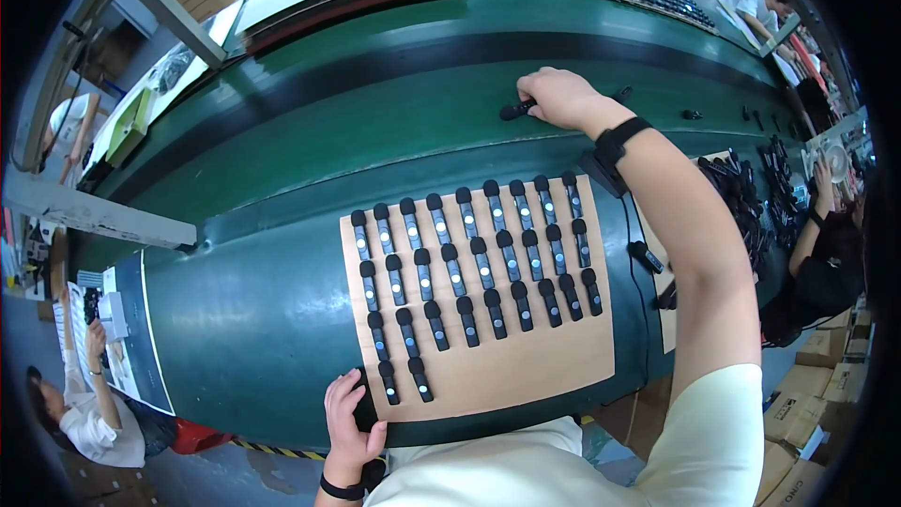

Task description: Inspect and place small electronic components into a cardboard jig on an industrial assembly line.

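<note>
Fingers of the right hand (560, 97) are curled shut around a small black device (516, 110) up at twelve o'clock on the dark belt strip. Biggest thing in view, the green conveyor table (253, 291), carries a brown cardboard sheet (526, 361) loaded with rows of black devices (469, 258), each with a pale dot, lying flat. Down at seven o'clock, the left hand (349, 422) pinches the sheet's near corner, thumb on top. Off at three o'clock sits a heap of loose black parts (741, 202).
</note>
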A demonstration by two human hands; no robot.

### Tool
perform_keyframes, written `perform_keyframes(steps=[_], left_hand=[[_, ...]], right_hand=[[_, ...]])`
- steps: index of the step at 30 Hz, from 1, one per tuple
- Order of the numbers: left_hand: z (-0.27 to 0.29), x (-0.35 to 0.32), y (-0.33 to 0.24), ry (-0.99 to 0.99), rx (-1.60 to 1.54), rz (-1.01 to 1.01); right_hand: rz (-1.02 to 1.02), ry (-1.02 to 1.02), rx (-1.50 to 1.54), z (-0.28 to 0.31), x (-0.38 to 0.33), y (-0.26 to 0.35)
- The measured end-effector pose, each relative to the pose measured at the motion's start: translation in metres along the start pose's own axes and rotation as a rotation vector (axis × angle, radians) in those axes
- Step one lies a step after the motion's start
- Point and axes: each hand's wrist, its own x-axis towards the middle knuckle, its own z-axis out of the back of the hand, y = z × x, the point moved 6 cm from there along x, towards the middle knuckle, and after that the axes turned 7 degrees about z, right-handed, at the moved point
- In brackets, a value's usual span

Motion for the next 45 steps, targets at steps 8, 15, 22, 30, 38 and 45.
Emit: perform_keyframes(steps=[8,15,22,30,38,45], left_hand=[[0.037,0.036,-0.042,-0.017,-0.129,-0.051],[0.01,0.092,-0.107,0.124,-0.28,-0.18],[-0.016,0.085,-0.128,0.199,-0.33,-0.287],[-0.018,0.078,-0.13,0.161,-0.355,-0.313],[-0.022,0.085,-0.134,0.142,-0.418,-0.202],[-0.031,0.082,-0.126,0.172,-0.368,-0.254]], right_hand=[[0.096,-0.404,0.61,0.059,-0.107,0.104],[0.29,-0.5,0.814,0.051,-0.2,0.227],[0.25,-0.707,0.902,0.039,-0.222,0.258],[0.291,-0.73,0.928,0.035,-0.229,0.263],[0.315,-0.779,0.911,0.026,-0.229,0.259],[0.128,-0.765,1.337,0.005,-0.225,0.256]])
